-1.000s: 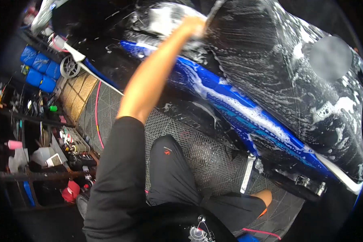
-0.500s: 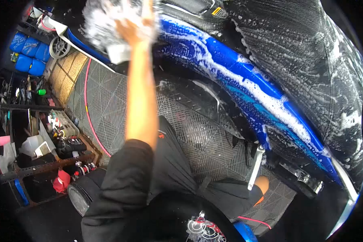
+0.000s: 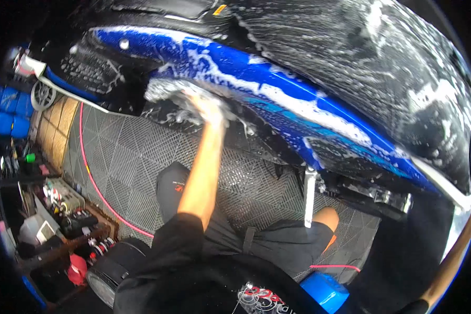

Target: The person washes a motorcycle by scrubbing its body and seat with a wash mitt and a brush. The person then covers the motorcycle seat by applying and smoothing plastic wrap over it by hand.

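Observation:
My left hand, blurred by motion, grips a shaggy, foam-covered wash mitt. It presses the mitt against the dark lower bodywork of a motor scooter, just under the blue side panel. White suds streak that panel and the black seat above it. Of my right arm only the forearm shows, at the lower right edge beside the scooter's tail; the hand itself is out of sight.
Grey grated floor tiles lie below, crossed by a pink hose. At left stands a rack with bottles and tools, near blue containers and a wheel rim. A white footpeg bracket juts toward my knee.
My left hand has brought the wash mitt down from the scooter's upper front to the lower dark bodywork. The view has shifted, and my right forearm has come into sight at the right.

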A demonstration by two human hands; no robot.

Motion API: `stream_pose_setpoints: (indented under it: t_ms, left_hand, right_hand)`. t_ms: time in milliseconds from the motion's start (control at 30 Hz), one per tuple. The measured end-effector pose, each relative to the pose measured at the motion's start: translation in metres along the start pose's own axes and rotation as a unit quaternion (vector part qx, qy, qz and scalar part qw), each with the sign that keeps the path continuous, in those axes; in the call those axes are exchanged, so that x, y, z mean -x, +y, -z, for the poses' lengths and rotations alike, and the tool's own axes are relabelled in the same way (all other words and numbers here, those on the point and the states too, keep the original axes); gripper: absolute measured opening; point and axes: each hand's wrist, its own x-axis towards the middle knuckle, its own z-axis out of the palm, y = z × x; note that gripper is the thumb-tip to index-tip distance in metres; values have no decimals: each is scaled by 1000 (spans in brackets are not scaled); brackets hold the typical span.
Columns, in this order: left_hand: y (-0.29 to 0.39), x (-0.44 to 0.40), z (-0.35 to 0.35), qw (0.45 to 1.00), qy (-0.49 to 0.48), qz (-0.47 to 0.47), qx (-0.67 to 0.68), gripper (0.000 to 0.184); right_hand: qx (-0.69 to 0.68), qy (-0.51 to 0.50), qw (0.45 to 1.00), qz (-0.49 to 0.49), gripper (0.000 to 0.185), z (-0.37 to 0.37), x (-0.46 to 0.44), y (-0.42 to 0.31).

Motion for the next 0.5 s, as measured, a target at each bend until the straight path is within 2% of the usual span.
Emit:
stream_pose_setpoints:
  t_ms: [67, 133, 200, 233, 267, 300, 333, 367, 400, 467, 500]
  left_hand:
    - [17, 79, -6, 995, -89, -38, 40, 61]
    - [35, 144, 4, 963, -228, -138, 41, 57]
    - [32, 157, 19, 908, -331, -256, 9, 54]
    - [23, 148, 22, 891, -347, -293, -4, 52]
    - [13, 137, 22, 881, -353, -316, -10, 50]
    - [0, 119, 18, 890, -341, -301, -6, 48]
    - [-14, 96, 12, 904, -327, -274, -2, 47]
    - [-24, 78, 6, 920, -315, -234, 18, 45]
    - [-30, 63, 1, 931, -310, -180, 65, 43]
    - [-19, 49, -3, 915, -314, -150, 203, 40]
    - [-2, 41, -6, 898, -310, -251, 187, 38]
  right_hand:
    - [-25, -29, 996, 79, 40, 4, 3, 11]
    - [-71, -53, 993, 79, 42, 2, 12, 4]
    - [-55, -73, 988, 128, 43, 1, 18, 0]
    - [-54, -67, 981, 175, 39, 0, 21, -2]
    - [104, -51, 940, 321, 35, 7, 14, 8]
    - [243, 13, 856, 455, 33, 14, 7, 17]
    - [93, 18, 932, 350, 30, 10, 11, 21]
    - [64, 47, 918, 389, 30, 12, 1, 32]
    - [61, 48, 928, 364, 30, 16, 7, 34]
    - [68, 51, 937, 339, 32, 15, 19, 29]
    - [74, 56, 940, 328, 33, 19, 25, 32]
